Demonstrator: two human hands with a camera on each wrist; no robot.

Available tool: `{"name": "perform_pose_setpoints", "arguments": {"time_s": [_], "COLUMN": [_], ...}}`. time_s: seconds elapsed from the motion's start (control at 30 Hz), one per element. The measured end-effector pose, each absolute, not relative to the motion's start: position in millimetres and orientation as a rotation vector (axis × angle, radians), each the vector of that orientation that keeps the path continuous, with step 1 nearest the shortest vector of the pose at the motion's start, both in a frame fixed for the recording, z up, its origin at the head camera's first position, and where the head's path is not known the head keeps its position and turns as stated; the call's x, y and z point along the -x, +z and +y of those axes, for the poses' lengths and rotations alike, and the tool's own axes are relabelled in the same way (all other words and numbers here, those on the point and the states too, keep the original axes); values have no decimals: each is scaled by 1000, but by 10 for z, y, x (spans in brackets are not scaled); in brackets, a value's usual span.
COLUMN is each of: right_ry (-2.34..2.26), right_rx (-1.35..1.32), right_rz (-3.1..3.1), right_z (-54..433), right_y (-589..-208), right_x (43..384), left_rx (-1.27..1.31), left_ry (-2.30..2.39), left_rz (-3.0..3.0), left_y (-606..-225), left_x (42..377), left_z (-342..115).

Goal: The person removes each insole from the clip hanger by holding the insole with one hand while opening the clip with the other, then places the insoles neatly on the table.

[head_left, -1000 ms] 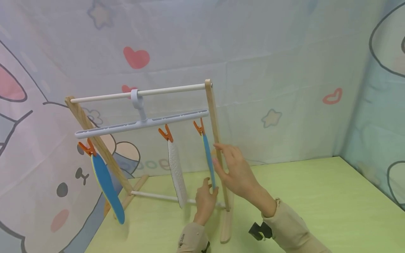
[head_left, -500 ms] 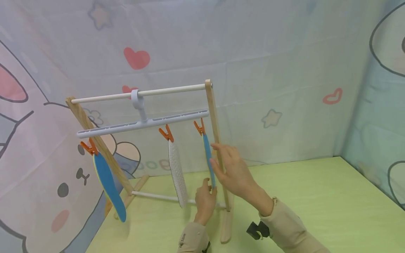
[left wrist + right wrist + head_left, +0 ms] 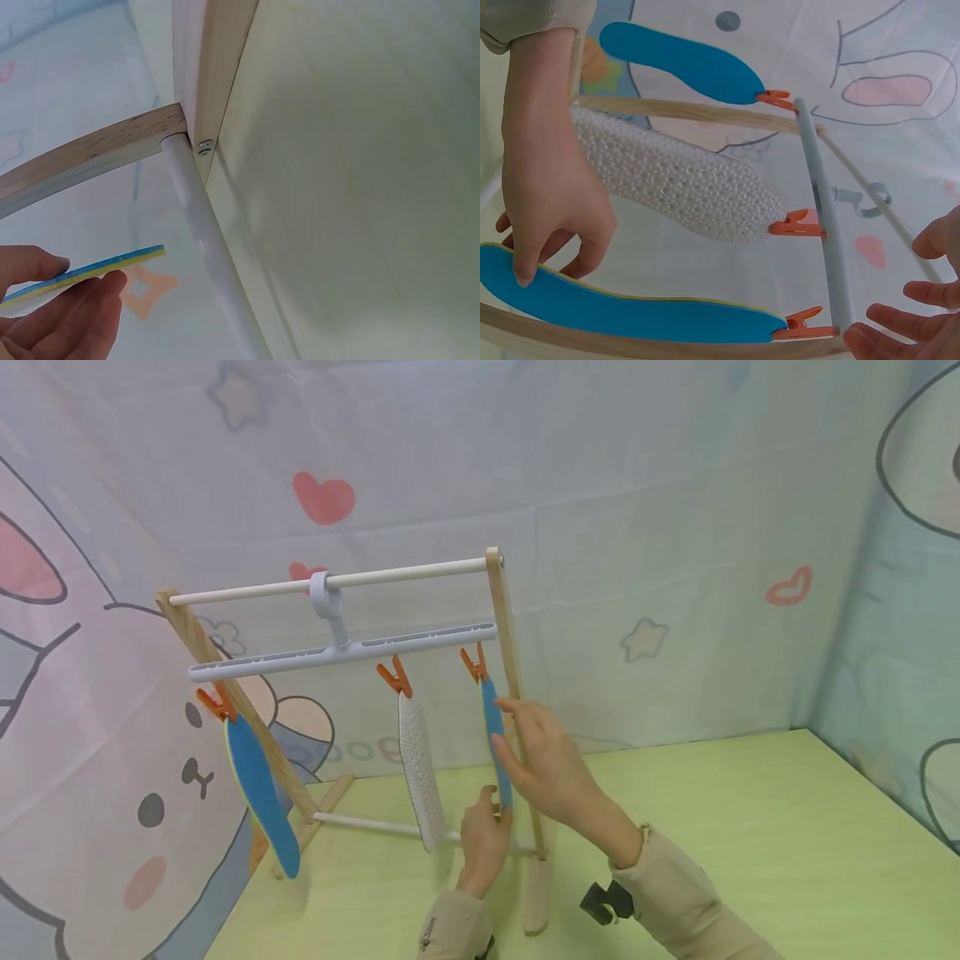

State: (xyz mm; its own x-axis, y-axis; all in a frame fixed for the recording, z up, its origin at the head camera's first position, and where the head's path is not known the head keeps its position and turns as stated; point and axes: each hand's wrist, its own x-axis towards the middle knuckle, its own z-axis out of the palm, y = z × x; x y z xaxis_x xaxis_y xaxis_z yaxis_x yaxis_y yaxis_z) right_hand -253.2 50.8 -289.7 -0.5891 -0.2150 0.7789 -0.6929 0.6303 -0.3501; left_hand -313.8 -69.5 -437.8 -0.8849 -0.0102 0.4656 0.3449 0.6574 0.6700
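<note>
the thin blue insole with yellow backing (image 3: 645, 311) hangs beneath an orange plastic clip (image 3: 474, 665) near the right end of the pale grey plastic hanger (image 3: 292, 660). the clip seems to bear its weight, so your left hand (image 3: 484, 845) probably only steadies it: thumb on the blue face, fingers behind, pinching the lower end from below. your right hand (image 3: 551, 767) stands raised beside the upper part, fingers spread and holding nothing, perhaps guarding against a swing. the white bumpy insole (image 3: 418, 772) and another blue insole (image 3: 258, 789) hang further left, apart, over the pale green counter (image 3: 712, 827).
</note>
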Motion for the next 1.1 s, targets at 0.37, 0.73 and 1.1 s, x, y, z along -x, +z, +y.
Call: {"name": "perform_pose_setpoints", "arguments": {"time_s": [0.37,0.73,1.1], "right_ry": [927,935,954], "right_rx": [-712,-741,-805], "right_rz": [-2167,-2159,-2123], "right_z": [465,449,421], "right_y": [-2900,-2887,-2866], "right_x": [2553,2610,2660], "left_rx": [309,315,323], "left_ry": [-1149,-1182,-1159], "left_rz": [-2444,-2449,-2451], "left_y": [-4408,-4407,-4407], "left_x": [3104,3059,3018], "left_z": [-740,-776,-781]}}
